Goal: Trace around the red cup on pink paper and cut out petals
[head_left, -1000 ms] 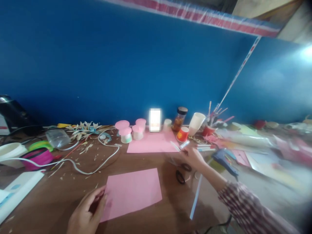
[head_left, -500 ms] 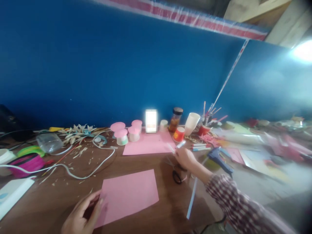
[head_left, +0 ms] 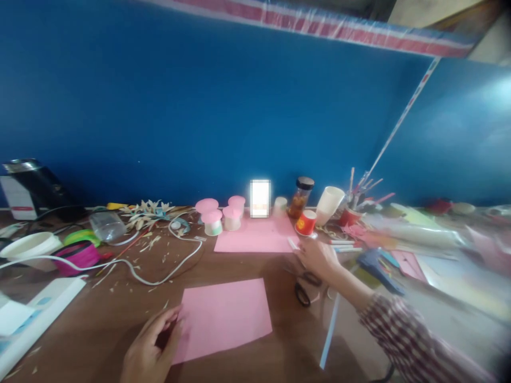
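The view has swung left, the left hand touching the pink sheet at its left edge, whether clamped unclear.

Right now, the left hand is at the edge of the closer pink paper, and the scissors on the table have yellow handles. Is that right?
Not quite: the handles of the scissors are black, not yellow, as the head view shows. The left hand is indeed at the edge of the closer pink paper.
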`<state>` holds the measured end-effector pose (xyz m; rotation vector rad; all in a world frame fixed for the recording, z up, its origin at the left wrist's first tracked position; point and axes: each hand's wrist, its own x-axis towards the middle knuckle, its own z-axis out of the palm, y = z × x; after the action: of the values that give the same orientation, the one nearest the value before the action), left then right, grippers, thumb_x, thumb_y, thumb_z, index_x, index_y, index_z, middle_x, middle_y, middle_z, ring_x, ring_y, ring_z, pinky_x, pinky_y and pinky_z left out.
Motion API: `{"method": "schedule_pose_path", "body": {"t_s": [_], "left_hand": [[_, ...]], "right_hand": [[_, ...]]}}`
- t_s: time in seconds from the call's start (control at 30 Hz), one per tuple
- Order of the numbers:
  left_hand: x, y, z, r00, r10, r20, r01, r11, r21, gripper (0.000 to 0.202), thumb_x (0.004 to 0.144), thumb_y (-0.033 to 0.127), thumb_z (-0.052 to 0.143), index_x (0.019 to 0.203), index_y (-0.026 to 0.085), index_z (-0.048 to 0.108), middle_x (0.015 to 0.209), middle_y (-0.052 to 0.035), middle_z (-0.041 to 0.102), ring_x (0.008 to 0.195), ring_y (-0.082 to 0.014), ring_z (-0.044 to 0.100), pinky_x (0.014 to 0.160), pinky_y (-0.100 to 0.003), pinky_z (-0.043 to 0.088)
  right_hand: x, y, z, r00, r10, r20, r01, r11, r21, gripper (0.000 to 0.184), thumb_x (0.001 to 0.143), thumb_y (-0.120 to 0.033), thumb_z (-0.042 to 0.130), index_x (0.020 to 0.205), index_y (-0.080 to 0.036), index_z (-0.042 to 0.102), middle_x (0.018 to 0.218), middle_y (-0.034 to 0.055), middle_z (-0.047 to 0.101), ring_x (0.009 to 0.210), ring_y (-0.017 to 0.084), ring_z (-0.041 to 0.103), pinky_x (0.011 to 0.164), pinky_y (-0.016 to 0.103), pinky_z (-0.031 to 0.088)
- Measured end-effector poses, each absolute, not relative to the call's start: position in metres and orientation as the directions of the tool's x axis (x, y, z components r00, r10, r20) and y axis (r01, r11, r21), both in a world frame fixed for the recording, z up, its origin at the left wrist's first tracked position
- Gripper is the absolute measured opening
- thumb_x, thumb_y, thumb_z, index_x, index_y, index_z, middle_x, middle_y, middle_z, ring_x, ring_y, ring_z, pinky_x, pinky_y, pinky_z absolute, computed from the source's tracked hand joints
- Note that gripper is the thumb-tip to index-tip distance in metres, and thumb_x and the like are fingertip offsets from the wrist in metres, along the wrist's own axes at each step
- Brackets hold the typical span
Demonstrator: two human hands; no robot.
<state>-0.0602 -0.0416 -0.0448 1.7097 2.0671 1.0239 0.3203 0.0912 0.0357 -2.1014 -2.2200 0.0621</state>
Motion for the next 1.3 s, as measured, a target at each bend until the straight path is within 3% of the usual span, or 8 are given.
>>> {"method": "schedule_pose_path", "body": {"t_s": [0.17, 0.3, 0.57, 0.93, 1.3], "left_hand": [[-0.06, -0.042, -0.046, -0.259, 0.925, 0.278, 0.745, 0.008, 0.667, 0.036, 0.072, 0.05, 0.057, 0.093, 0.023, 0.068, 0.098, -0.0037, 0.07, 0.083, -0.02, 0.066, 0.073, -0.027, 0.054], [-0.061, -0.043, -0.051, -0.258, 0.922, 0.289, 0.745, -0.001, 0.667, 0.034, 0.074, 0.048, 0.056, 0.094, 0.023, 0.067, 0.098, -0.004, 0.069, 0.083, -0.0197, 0.066, 0.074, -0.027, 0.054], [-0.058, -0.043, -0.05, -0.246, 0.923, 0.297, 0.734, -0.023, 0.679, 0.029, 0.08, 0.043, 0.051, 0.095, 0.023, 0.066, 0.097, -0.0034, 0.069, 0.085, -0.0175, 0.065, 0.075, -0.025, 0.053], [-0.055, -0.043, -0.048, -0.235, 0.913, 0.334, 0.756, -0.044, 0.653, 0.025, 0.081, 0.038, 0.05, 0.093, 0.024, 0.067, 0.094, -0.004, 0.069, 0.081, -0.0179, 0.065, 0.073, -0.026, 0.054], [-0.053, -0.043, -0.045, -0.237, 0.915, 0.326, 0.757, -0.036, 0.652, 0.025, 0.081, 0.039, 0.051, 0.093, 0.023, 0.066, 0.093, -0.0038, 0.068, 0.08, -0.0178, 0.064, 0.072, -0.026, 0.052]], "right_hand": [[0.277, 0.113, 0.041, -0.218, 0.962, 0.163, 0.944, 0.25, -0.215, 0.033, 0.087, -0.035, 0.048, 0.115, -0.02, 0.054, 0.105, 0.0081, 0.063, 0.09, 0.02, 0.061, 0.075, 0.028, 0.043], [0.23, 0.141, 0.034, -0.315, 0.916, 0.25, 0.881, 0.38, -0.281, 0.045, 0.085, -0.034, 0.05, 0.126, -0.017, 0.042, 0.119, 0.0109, 0.053, 0.103, 0.021, 0.055, 0.084, 0.031, 0.043], [0.16, 0.19, 0.033, -0.413, 0.822, 0.392, 0.809, 0.529, -0.257, 0.047, 0.082, -0.022, 0.052, 0.127, -0.014, 0.04, 0.129, 0.0152, 0.041, 0.117, 0.025, 0.04, 0.095, 0.039, 0.035], [0.142, 0.205, 0.032, -0.516, 0.789, 0.333, 0.797, 0.585, -0.151, 0.028, 0.087, -0.012, 0.042, 0.112, -0.02, 0.053, 0.124, 0.011, 0.047, 0.113, 0.025, 0.042, 0.092, 0.039, 0.037], [0.152, 0.186, 0.049, -0.511, 0.805, 0.302, 0.797, 0.575, -0.183, 0.054, 0.084, -0.022, 0.05, 0.135, -0.012, 0.032, 0.135, 0.0174, 0.039, 0.121, 0.028, 0.039, 0.099, 0.045, 0.034]]}}
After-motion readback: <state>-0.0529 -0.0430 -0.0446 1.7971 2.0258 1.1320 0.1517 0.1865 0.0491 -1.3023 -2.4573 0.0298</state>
